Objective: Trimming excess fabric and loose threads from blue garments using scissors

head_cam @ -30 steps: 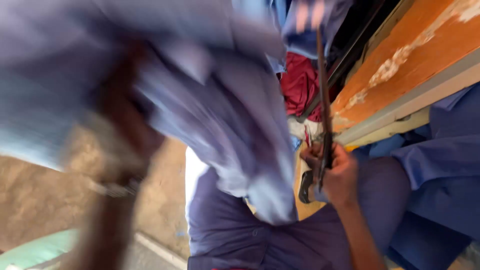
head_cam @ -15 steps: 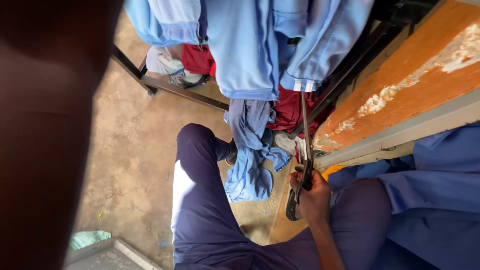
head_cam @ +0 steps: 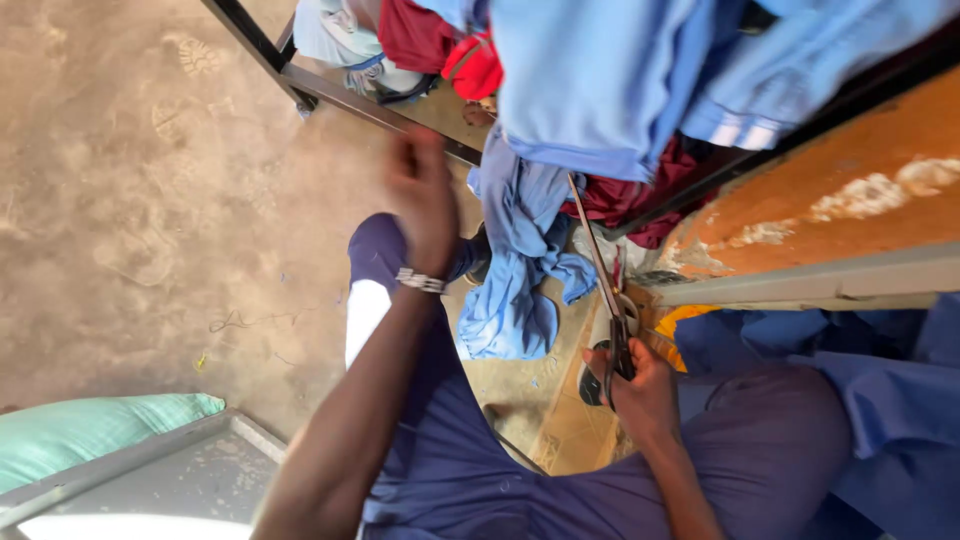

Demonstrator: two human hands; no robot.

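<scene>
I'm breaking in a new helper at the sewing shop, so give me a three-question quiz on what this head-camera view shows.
1. True or false: the right hand is closed around a pair of scissors.
2. What does the left hand hold? A) a red cloth B) nothing, it is raised over the floor C) the scissors
3. Fill in: the left arm wears a ____ at the wrist.

Key
1. True; the long blades point up toward the hanging light blue garments.
2. B; the hand is blurred, with the crumpled blue cloth lying just beside it.
3. Bracelet, a pale beaded-looking band.
</scene>
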